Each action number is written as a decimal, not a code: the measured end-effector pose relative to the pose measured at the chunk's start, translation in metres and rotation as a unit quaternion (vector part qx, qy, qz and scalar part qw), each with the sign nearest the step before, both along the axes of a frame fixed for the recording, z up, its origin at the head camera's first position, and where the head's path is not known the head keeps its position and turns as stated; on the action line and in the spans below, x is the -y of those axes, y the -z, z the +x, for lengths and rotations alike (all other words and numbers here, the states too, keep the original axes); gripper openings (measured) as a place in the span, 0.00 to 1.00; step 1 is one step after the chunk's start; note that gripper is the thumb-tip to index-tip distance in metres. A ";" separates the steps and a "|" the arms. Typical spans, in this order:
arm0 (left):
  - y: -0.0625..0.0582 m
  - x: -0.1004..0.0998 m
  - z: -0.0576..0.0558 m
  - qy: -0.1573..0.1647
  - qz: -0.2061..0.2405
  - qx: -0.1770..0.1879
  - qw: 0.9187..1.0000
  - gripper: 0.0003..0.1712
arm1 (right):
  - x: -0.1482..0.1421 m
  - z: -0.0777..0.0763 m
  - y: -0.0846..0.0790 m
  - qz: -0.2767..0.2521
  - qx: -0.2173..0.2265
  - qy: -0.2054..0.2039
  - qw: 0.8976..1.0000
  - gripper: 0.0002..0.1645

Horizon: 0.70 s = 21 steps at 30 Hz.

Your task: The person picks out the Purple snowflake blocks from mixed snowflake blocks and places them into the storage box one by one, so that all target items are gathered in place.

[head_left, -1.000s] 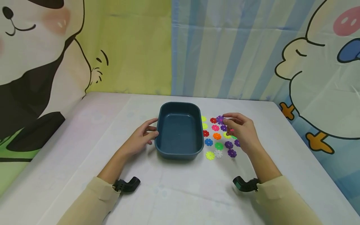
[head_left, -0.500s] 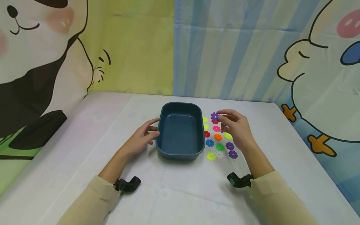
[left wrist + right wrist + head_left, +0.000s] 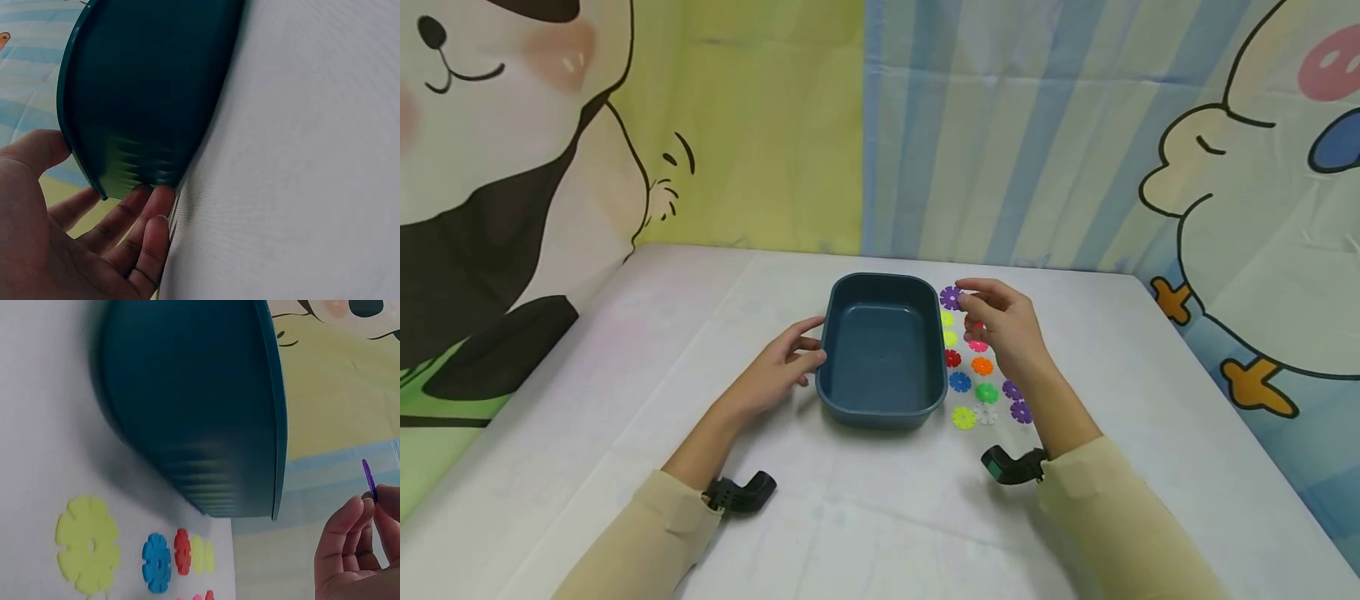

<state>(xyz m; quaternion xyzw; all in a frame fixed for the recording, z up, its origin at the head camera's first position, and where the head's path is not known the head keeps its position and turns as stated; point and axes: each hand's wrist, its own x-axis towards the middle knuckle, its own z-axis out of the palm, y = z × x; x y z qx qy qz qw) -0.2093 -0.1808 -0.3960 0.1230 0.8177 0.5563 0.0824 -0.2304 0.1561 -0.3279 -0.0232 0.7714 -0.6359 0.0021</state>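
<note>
Pinched the purple flower disc [image 3: 951, 298] at its right edge, thumb and forefinger of the right hand [image 3: 1003, 321] clamped on it. Had the disc lying left of those fingers, toward the tub [image 3: 880, 358], just beside the right rim near the far corner, raised off the table [image 3: 850, 517] and not yet over the opening. Being round, offered no clear long axis; showed almost edge-on in the right wrist view, roughly parallel to the rim, slightly tilted. Had the tub's long axis running near to far, with a long side toward the right hand. Rested the left hand [image 3: 771, 367] against the opposite side, fingers apart and lightly bent, well away from the disc. Had other flower discs [image 3: 959, 382] lying flat just right of the tub.
</note>
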 end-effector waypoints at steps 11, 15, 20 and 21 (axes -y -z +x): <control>0.000 0.001 -0.001 0.008 0.011 -0.007 1.000 0.36 | 0.019 -0.011 -0.005 -0.021 0.016 -0.001 1.000 0.26; 0.000 0.001 -0.001 0.011 0.011 -0.006 1.000 0.36 | 0.025 -0.015 -0.006 -0.034 0.017 -0.006 0.999 0.26; 0.001 0.001 -0.001 0.013 0.012 -0.005 1.000 0.36 | 0.034 -0.018 -0.005 -0.048 0.022 -0.011 0.999 0.23; 0.001 0.001 -0.001 0.013 0.012 -0.004 1.000 0.36 | 0.035 -0.019 -0.005 -0.050 0.023 -0.012 0.998 0.23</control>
